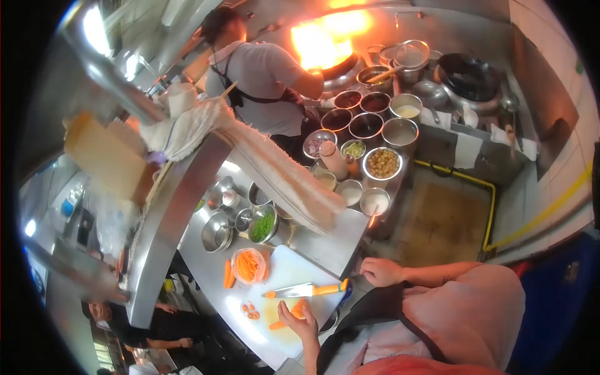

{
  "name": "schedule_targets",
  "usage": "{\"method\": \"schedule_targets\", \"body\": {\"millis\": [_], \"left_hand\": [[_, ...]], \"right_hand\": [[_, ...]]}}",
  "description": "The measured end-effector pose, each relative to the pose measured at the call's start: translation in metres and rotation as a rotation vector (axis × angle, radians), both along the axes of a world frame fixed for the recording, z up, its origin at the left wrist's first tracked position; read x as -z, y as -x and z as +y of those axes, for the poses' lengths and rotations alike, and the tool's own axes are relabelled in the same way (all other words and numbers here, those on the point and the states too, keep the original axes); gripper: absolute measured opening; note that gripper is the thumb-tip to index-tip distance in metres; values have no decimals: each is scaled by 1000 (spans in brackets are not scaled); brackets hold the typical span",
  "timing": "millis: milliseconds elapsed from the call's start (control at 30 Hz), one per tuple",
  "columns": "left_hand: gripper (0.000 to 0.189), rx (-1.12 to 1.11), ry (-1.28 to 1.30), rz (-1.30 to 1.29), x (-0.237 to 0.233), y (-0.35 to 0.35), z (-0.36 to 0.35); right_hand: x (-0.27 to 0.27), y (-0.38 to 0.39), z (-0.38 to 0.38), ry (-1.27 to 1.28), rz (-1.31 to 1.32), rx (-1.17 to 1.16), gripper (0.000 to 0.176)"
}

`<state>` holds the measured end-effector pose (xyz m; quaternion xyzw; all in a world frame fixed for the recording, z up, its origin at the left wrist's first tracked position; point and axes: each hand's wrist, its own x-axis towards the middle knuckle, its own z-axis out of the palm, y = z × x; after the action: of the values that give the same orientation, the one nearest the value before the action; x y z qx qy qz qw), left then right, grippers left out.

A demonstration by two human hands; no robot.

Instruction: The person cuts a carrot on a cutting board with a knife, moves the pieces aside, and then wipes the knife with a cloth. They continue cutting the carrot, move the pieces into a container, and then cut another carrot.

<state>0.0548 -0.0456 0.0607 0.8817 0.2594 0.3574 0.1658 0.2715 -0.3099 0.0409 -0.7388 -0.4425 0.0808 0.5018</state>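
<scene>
My left hand is at the near part of the white cutting board, with its fingers around a piece of carrot. Another carrot piece lies beside it. A knife with an orange handle rests flat on the board, just beyond this hand. My right hand hovers off the board's right side, fingers curled in and nothing visible in them. Shredded carrot fills a clear tub at the board's far left. Carrot sticks lie next to the tub, and small carrot ends lie on the steel counter.
Metal bowls and a bowl of chopped greens stand behind the tub. A cloth drapes over a steel shelf. Beyond are several sauce pots, a co-worker at a flaming wok, and another wok.
</scene>
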Motion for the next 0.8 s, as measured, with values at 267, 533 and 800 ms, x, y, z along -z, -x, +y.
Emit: {"method": "schedule_targets", "body": {"millis": [267,533,800], "left_hand": [[42,456,100,-428,-170,-118,-5],[100,771,401,-666,-324,-231,-47],[80,798,724,-855,-361,-292,-65]], "right_hand": [[-11,-2,-25,79,163,-29,10],[-10,-109,-56,153,150,-234,14],[-17,-266,-188,548,175,-163,19]]}}
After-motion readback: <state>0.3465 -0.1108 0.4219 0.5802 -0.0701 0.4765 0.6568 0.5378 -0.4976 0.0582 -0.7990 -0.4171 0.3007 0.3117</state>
